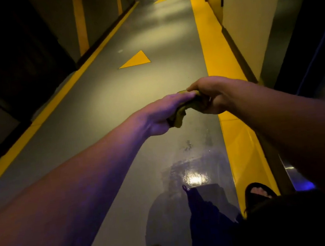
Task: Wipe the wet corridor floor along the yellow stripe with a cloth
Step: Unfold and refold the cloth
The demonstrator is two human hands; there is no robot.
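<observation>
Corridor colours: grey and yellow.
Grey floor (99, 113) with glossy wet patch (193, 172); yellow stripe (219, 63); yellow triangle marking (137, 60); olive-yellow cloth (184, 108); black sandals (258, 190).

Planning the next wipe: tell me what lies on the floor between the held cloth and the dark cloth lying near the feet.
In the head view, between the yellow-green cloth gripped by both hands and the dark cloth lies grey floor with wet streaks and a shiny puddle.
</observation>
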